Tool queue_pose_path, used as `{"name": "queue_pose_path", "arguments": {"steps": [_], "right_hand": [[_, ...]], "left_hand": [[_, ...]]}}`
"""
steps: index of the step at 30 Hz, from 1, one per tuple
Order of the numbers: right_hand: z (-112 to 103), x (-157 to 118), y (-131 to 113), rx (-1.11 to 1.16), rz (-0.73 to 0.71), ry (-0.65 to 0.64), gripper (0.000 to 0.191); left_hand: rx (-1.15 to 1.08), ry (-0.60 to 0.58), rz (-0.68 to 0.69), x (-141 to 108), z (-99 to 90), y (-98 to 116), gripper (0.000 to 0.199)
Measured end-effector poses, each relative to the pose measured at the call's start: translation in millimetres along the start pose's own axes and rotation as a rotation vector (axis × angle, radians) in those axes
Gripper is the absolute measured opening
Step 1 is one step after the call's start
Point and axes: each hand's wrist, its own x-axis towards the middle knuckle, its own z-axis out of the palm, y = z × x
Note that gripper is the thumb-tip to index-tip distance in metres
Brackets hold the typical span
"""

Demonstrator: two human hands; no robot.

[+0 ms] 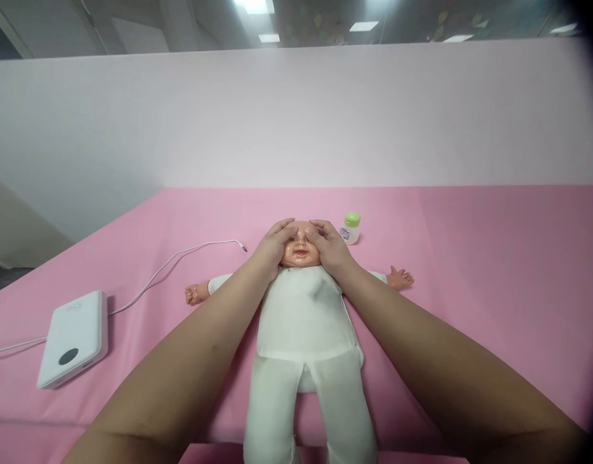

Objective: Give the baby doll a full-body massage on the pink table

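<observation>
A baby doll (pixel 303 312) with a soft white cloth body lies on its back, head away from me and arms spread out. My left hand (pixel 272 249) is cupped around the left side of its head, the thumb resting by the eye. On the opposite side my right hand (pixel 332 247) holds the head in the same way, with its thumb over the other eye. Between the two hands the doll's nose and mouth show. Just beyond my right hand stands a small clear bottle (pixel 349 233) with a green cap.
The doll lies on a pink padded surface (pixel 494 277) with a white wall (pixel 325 116) behind it. To the left sits a white power bank (pixel 74 338). Its white cable (pixel 165 265) runs toward the doll, ending near my left hand.
</observation>
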Motion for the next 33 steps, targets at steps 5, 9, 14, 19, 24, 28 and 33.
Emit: {"name": "queue_pose_path", "arguments": {"steps": [5,9,14,19,24,28,33], "right_hand": [[-1.1,-0.2,0.8,0.080,0.004,-0.005,0.041],[-0.2,-0.9,0.6,0.158,0.003,-0.006,0.037],[-1.3,-2.9,-1.0,0.056,0.000,-0.015,0.048],[-1.5,-4.9,-4.8,0.004,-0.011,-0.009,0.062],[-1.0,-2.8,-3.0,0.019,0.010,0.021,0.065],[-0.4,-0.8,-0.1,0.001,-0.013,0.034,0.058],[0.1,-0.7,-1.0,-0.026,-0.034,0.053,0.048]], "left_hand": [[-0.033,-0.010,-0.029,-2.1,-1.0,1.7,0.061],[-0.066,0.006,-0.054,-4.1,-0.8,5.0,0.058],[-0.077,0.001,-0.038,-1.2,-3.1,1.8,0.053],[-0.064,0.017,-0.008,-2.7,1.8,0.3,0.059],[-0.066,0.033,-0.018,-6.0,5.7,4.1,0.061],[-0.049,0.028,-0.014,-7.3,6.6,5.1,0.059],[-0.031,0.032,-0.007,-5.0,4.7,1.9,0.055]]}}
